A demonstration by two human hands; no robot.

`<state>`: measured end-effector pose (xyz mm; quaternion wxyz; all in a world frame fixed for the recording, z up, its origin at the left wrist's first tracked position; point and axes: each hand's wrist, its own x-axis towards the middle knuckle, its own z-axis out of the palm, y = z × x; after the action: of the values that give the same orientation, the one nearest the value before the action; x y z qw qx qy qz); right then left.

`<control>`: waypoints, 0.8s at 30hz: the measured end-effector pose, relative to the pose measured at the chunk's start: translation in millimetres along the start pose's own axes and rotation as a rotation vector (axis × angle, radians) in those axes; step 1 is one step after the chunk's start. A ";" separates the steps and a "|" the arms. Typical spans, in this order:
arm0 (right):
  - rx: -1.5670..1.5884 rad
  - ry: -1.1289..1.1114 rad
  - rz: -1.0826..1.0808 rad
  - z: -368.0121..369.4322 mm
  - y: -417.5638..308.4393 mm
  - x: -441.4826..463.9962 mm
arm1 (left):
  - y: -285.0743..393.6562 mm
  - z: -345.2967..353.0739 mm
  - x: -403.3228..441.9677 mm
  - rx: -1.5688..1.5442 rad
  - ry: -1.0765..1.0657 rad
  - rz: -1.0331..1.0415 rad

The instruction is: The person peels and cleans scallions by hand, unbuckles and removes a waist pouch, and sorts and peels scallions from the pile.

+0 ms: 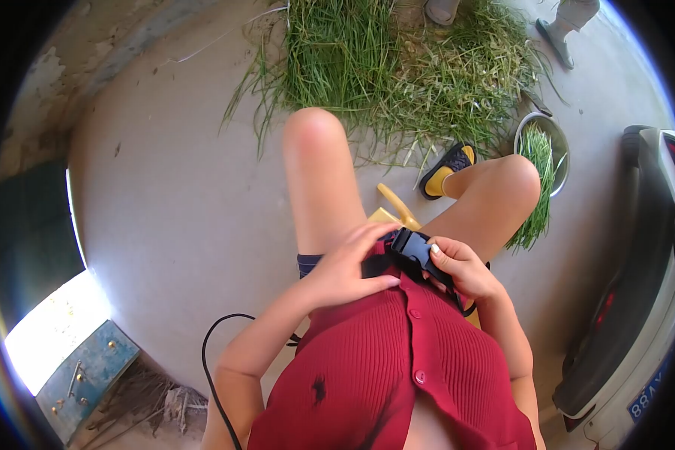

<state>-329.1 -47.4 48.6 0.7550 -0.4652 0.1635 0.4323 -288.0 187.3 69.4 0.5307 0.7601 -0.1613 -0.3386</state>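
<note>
One dark plastic buckle sits at the person's waist, tilted, in front of the lower edge of a red ribbed top. Right hand: grip clamped on the buckle, thumb pressed to its face, other fingers partly hidden. Left hand: grip apart, fingers stretched toward the buckle's upper end, thumb spread below; a dark strap lies between. Contact of left fingertips with buckle: cannot tell.

Both forearms come in close along the torso; the knees stand apart ahead, bounding the gap in front. A yellow object shows in that gap. A black cable loops out beside the left arm.

Widest open room: bare floor left of the left knee, reaching to the wall edge. Ahead, loose cut grass spreads past the knees, its near edge ragged. Just beyond the right knee, a round container holds grass hanging over its rim. Farther right, a vehicle bounds the floor; a strip of floor lies between it and the right arm.
</note>
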 end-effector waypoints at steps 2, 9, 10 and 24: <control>0.042 -0.004 0.031 -3.6 -1.0 -1.5 | -13.6 15.0 12.9 -0.234 -0.077 0.013; -0.551 0.244 -0.273 14.8 3.6 1.6 | -44.9 16.9 17.9 -0.584 -0.165 -0.190; -0.616 0.258 -0.293 26.2 -5.8 0.8 | -47.7 16.9 16.4 -0.576 -0.158 -0.199; -0.672 0.314 -0.370 31.8 -13.4 1.7 | -14.1 -10.1 -12.6 -0.286 -0.106 -0.278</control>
<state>-322.3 -22.3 71.4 0.5920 -0.7676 0.0402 0.2421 -291.7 207.4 62.9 0.5723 0.6730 -0.0327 -0.4674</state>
